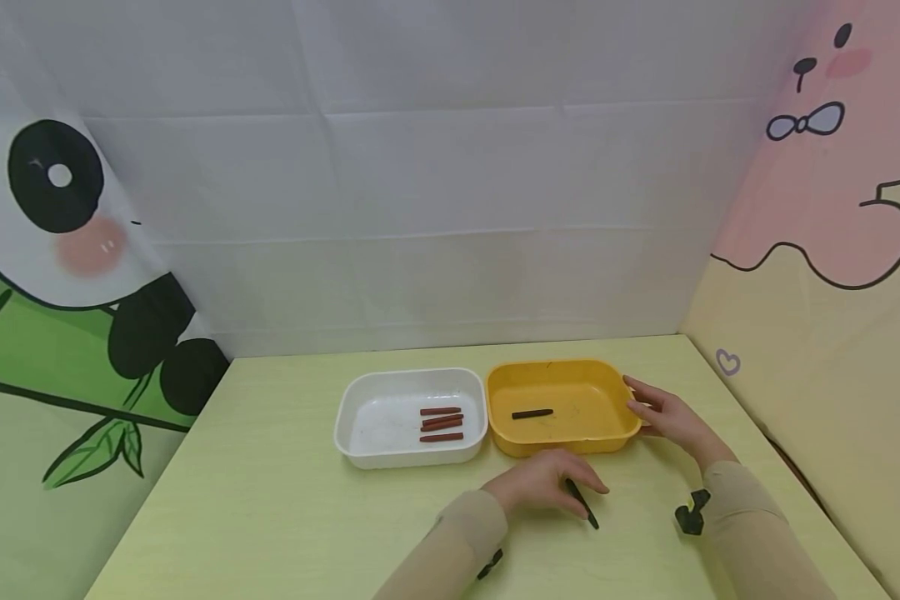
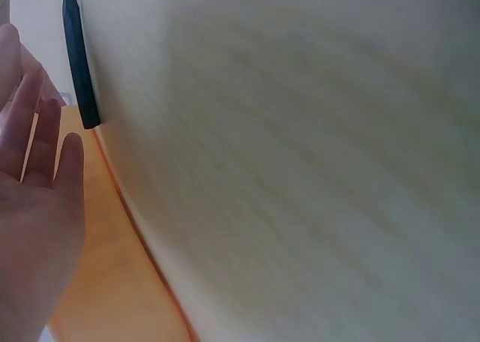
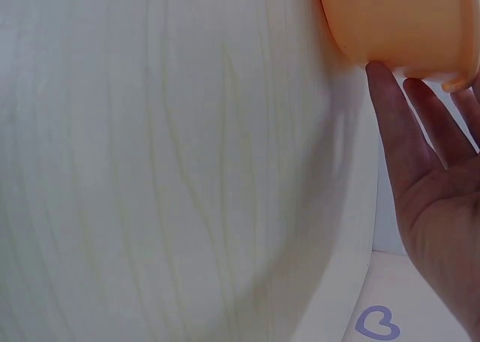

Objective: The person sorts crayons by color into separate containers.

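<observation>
In the head view, my left hand (image 1: 542, 482) is over the table in front of the yellow tray (image 1: 562, 443), beside a short black crayon-like stick (image 1: 583, 505). The left wrist view has this black stick (image 2: 80, 64) apart from the fingertips, which are extended and hold nothing. My right hand (image 1: 675, 423) is at the right end of the yellow tray, fingertips touching its outer wall and rim. Extended fingers also meet the tray's side (image 3: 405, 27) in the right wrist view. Another black stick (image 1: 532, 414) lies inside the yellow tray.
Left of the yellow tray, close against it, stands a white tray (image 1: 360, 457) with several reddish-brown sticks (image 1: 442, 423) in it. Both trays sit on a pale yellow table (image 1: 285, 500). A white cloth wall (image 1: 435, 208) rises behind, with printed side panels (image 1: 810, 333).
</observation>
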`<state>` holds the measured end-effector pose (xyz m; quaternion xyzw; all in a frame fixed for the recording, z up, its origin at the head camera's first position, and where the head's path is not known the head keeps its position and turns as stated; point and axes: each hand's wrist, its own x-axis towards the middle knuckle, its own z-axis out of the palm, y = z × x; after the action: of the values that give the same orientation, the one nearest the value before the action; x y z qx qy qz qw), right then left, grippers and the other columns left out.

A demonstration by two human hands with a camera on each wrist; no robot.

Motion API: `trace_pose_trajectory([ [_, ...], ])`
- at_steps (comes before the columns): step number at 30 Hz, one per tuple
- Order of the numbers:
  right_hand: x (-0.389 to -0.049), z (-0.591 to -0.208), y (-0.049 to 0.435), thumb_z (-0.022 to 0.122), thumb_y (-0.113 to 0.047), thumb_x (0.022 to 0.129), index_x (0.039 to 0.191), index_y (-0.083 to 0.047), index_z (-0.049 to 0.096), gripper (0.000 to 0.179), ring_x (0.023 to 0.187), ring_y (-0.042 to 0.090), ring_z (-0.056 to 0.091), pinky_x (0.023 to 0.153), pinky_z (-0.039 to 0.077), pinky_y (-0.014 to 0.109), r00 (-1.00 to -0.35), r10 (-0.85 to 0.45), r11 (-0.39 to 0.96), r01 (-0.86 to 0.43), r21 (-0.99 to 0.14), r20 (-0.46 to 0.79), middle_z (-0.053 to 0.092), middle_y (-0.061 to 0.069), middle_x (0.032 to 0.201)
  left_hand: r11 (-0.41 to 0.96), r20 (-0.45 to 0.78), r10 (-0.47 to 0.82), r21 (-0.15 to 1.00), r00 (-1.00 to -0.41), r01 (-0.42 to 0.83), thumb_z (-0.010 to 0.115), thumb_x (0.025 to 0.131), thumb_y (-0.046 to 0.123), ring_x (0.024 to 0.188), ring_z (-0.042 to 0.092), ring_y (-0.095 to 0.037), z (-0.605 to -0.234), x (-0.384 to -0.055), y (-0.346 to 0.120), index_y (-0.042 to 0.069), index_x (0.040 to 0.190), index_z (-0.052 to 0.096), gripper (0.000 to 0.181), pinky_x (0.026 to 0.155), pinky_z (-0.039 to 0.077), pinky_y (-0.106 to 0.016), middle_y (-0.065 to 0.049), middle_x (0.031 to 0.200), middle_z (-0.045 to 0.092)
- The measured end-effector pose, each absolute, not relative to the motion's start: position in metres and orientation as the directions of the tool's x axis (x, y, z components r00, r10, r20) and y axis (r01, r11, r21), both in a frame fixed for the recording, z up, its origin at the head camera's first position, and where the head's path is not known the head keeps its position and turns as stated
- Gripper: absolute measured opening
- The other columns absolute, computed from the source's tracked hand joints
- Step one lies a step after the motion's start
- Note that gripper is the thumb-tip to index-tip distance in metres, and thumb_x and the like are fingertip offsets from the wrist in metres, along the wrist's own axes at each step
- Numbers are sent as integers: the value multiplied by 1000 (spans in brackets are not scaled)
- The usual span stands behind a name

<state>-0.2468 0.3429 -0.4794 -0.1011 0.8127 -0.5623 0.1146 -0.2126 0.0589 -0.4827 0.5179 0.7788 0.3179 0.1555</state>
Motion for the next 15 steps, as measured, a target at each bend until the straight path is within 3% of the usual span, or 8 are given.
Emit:
trace_pose_trajectory([
  [8,-246,-480,344,51,-15,105,154,3,23,60,119,48,53,83,59,40,-955,-287,351,-29,-936,-78,29,41,147,261,52,925,635,-377,727,81,83,17,108,54,7,-484,-216,59,15,121,74,39,97,38,-8,10,117,69],
  [15,-248,-480,344,51,-16,105,154,4,23,60,119,50,52,83,59,40,-953,-292,350,-31,-936,-77,30,41,146,292,24,909,673,-415,680,82,81,13,99,55,9,-490,-218,61,13,116,76,36,90,41,-6,9,110,70],
])
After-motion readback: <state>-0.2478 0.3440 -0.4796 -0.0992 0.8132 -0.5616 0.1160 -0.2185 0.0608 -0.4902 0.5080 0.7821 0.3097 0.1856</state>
